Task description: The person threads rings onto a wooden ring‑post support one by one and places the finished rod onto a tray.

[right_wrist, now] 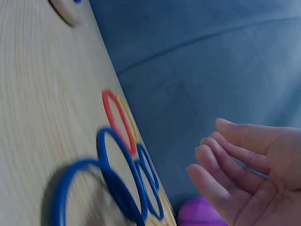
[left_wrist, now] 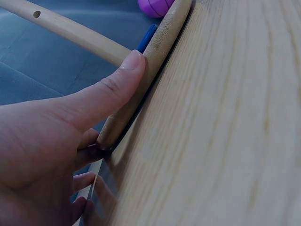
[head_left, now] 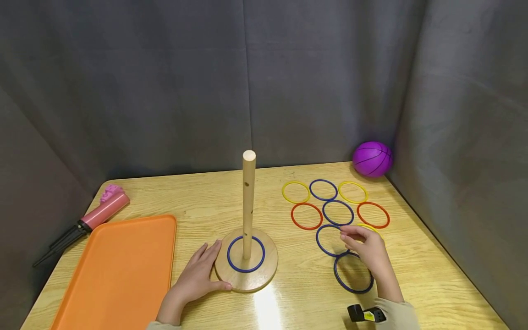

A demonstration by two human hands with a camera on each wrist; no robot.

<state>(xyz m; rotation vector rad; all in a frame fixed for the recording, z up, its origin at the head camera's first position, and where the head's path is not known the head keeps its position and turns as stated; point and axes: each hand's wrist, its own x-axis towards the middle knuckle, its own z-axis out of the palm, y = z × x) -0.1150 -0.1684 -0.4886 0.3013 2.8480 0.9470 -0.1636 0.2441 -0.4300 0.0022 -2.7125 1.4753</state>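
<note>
Rings, thin & blue, lie on grainy table under R hand — loosely bent, thumb apart; L hand, fingers spread, touches rd. wooden base w/ cylindrical peg.

The tall post blocks the middle, with passing room between its base and the rings.
</note>
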